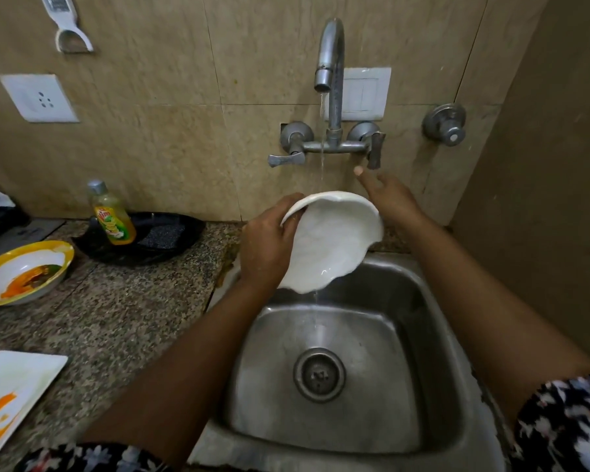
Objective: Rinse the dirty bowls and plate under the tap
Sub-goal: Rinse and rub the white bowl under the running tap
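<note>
My left hand (266, 243) grips the left rim of a white bowl (338, 240), tilted over the steel sink (433, 335). A thin stream from the tap (329, 56) falls into the bowl and spills off its lower edge. My right hand (387, 195) is behind the bowl's right rim, fingers apart, a fingertip just below the right tap handle (375, 149); it holds nothing. On the counter at left sit a yellow-rimmed bowl (23, 272) with orange residue and a white rectangular plate (14, 393) with orange smears.
A dish soap bottle (111, 214) stands on a black tray (143, 240) with a scrubber, left of the sink. The granite counter (123, 311) runs left. A wall socket (38, 98), a switch plate and a second valve (445, 124) are on the tiled wall.
</note>
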